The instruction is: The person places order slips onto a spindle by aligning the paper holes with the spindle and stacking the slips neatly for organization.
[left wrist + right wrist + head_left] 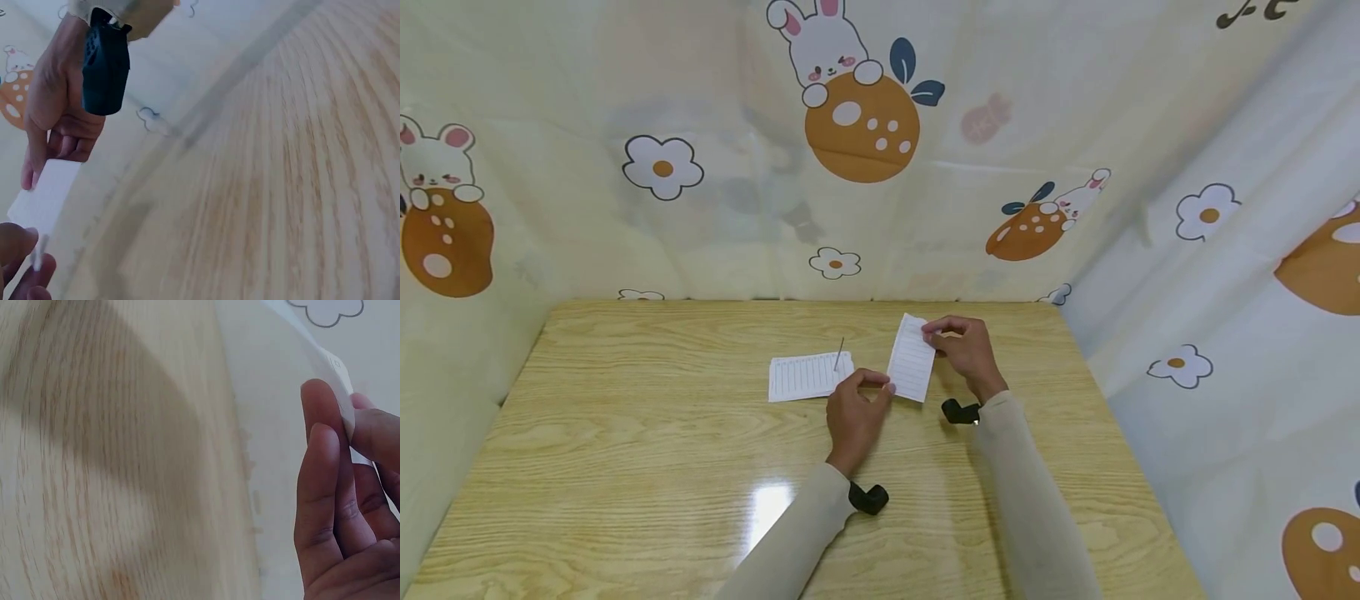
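Observation:
Between my two hands, a small white lined paper slip (912, 360) is held tilted above the wooden table. My left hand (856, 417) pinches its lower left corner between thumb and fingertips. At the upper right edge, my right hand (967, 350) pinches it; in the right wrist view, thumb and fingers (320, 453) press on both sides of the paper (337, 378). Just left of my left hand lie more white lined slips (801, 377), turned sideways. A thin dark needle-like rod (839, 354) slants up from their right end.
The wood-grain table (647, 442) reaches back to a curtain (730, 225) printed with rabbits and flowers. Another curtain (1217, 450) hangs along the right side. Black wrist devices (868, 499) sit at both sleeves.

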The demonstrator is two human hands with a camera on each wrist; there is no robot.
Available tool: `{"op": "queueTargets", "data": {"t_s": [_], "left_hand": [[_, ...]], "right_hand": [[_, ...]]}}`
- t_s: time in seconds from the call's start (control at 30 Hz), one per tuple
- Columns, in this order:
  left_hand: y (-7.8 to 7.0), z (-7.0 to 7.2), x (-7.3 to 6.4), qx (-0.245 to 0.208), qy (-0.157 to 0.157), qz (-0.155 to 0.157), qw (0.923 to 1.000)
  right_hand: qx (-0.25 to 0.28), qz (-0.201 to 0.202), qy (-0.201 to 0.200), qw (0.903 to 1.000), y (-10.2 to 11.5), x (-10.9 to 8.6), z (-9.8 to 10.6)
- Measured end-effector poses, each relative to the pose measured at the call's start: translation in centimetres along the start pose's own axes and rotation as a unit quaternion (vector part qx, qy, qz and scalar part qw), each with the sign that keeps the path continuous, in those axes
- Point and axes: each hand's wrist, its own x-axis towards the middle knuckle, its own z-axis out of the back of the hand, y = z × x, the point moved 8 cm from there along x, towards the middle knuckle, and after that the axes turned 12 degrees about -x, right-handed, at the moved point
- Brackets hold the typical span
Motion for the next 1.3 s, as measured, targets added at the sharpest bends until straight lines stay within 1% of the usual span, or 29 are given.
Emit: {"op": "queueTargets", "data": {"t_s": [0.2, 0.37, 0.5, 0.67, 0.87, 1.0, 1.17, 1.3], "left_hand": [[-1.3, 0.7, 0.0, -0.057, -0.016, -0.023, 0.9980], [-2.9, 1.4, -0.1, -0.102, -0.027, -0.031, 0.9939], [-4.0, 1.9, -0.2, -0.139, -0.032, -0.043, 0.9888], [-5.3, 2.6, -0.5, -0.175, -0.045, -0.061, 0.9816], [-6.3, 3.7, -0.6, -0.180, -0.074, -0.070, 0.9784], [-6.9, 4.6, -0.5, -0.177, -0.082, -0.082, 0.9775], [-7.8, 5.8, -0.1, -0.167, -0.064, -0.097, 0.9791], [-8.7, 6.9, 0.6, -0.152, -0.044, -0.109, 0.9814]], "right_hand": [[0.027, 0.018, -0.034, 0.9989, 0.8, -0.7, 0.5], [0.069, 0.027, -0.067, 0.9950, 1.8, -1.6, 0.7], [0.115, 0.037, -0.095, 0.9881, 2.8, -2.5, 0.6], [0.166, 0.040, -0.142, 0.9751, 4.1, -3.9, 0.2], [0.180, 0.029, -0.184, 0.9660, 5.2, -5.5, -0.3], [0.191, 0.034, -0.188, 0.9627, 5.8, -6.2, -0.6], [0.190, 0.051, -0.173, 0.9651, 6.7, -6.7, -0.6], [0.178, 0.061, -0.153, 0.9702, 7.3, -6.6, -0.3]]}}
